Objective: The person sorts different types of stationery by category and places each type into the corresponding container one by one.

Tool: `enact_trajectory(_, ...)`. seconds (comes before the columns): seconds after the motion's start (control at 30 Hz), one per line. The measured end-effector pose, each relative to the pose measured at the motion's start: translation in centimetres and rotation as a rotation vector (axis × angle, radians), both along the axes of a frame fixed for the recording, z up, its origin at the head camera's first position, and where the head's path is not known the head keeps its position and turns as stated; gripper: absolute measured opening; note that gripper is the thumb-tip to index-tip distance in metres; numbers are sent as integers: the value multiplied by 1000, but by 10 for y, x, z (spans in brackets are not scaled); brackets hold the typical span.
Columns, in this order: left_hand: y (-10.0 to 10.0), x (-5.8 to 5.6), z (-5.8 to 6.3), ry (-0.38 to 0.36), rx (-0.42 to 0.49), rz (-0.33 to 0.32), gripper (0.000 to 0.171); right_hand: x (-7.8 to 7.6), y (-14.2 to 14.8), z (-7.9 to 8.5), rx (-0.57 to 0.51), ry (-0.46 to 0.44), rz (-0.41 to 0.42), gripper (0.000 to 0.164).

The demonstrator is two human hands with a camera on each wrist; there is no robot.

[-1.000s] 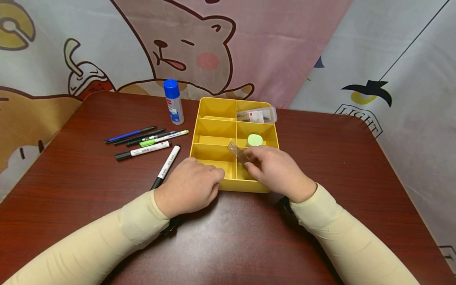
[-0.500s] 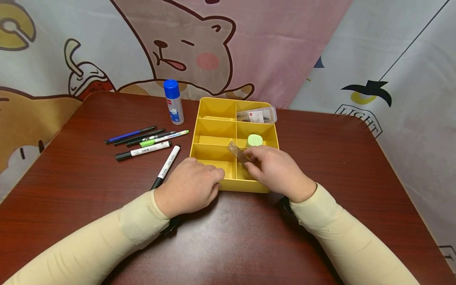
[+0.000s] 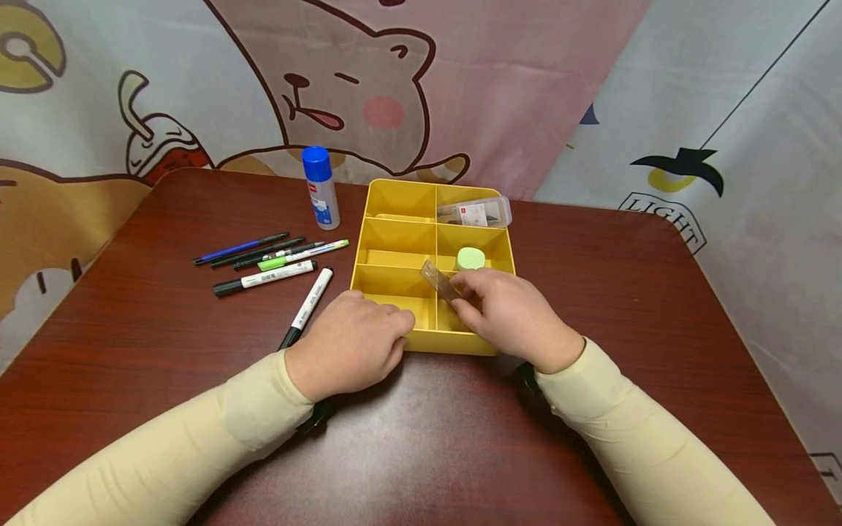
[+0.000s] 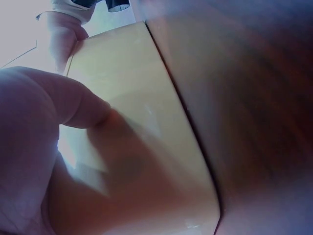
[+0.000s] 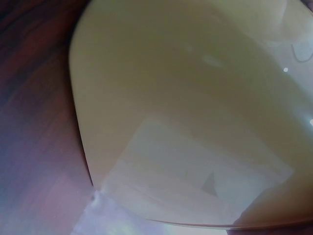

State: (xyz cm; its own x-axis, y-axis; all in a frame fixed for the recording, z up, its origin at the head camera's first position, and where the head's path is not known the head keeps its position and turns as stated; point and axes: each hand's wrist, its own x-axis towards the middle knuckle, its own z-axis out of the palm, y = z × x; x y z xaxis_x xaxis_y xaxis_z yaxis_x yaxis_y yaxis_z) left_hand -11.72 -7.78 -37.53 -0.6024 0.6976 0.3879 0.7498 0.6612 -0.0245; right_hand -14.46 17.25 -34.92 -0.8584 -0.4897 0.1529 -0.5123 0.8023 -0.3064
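Observation:
A yellow divided storage box (image 3: 403, 279) with several compartments sits on the table. My left hand (image 3: 355, 340) grips its front left corner, fingers curled over the rim. In the left wrist view, the thumb (image 4: 80, 105) presses against the box's outer wall. Over the front right compartment, my right hand (image 3: 509, 314) pinches a small, flat, see-through plastic piece (image 3: 435, 277), which tilts across the middle divider; its lower end is hidden by the fingers. The right wrist view shows mostly the box's yellow wall (image 5: 161, 88).
A clear labelled case (image 3: 475, 213) lies in the back right compartment, with a pale green rounded item (image 3: 470, 258) in the one before it. Left of the box stand a blue-capped glue bottle (image 3: 320, 188), several pens (image 3: 263, 252) and two white markers (image 3: 312, 299).

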Motion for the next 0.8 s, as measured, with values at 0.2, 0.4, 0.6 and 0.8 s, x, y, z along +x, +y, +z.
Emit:
enact_trajectory(0.2, 0, 0, -1, -3, -2, -2, 26, 0, 0, 0, 3, -3, 3, 24)
enact_trajectory(0.4, 0, -1, 0, -3, 4, -7, 26, 0, 1, 0, 7, 0, -5, 23)
enact_trajectory(0.6, -4, 0, 1, -25, 1, 0, 27, -1, -3, -1, 2, -10, 4, 23)
enact_trajectory(0.8, -2, -1, 0, -27, 6, -10, 27, -1, -2, 0, 18, -16, -17, 24)
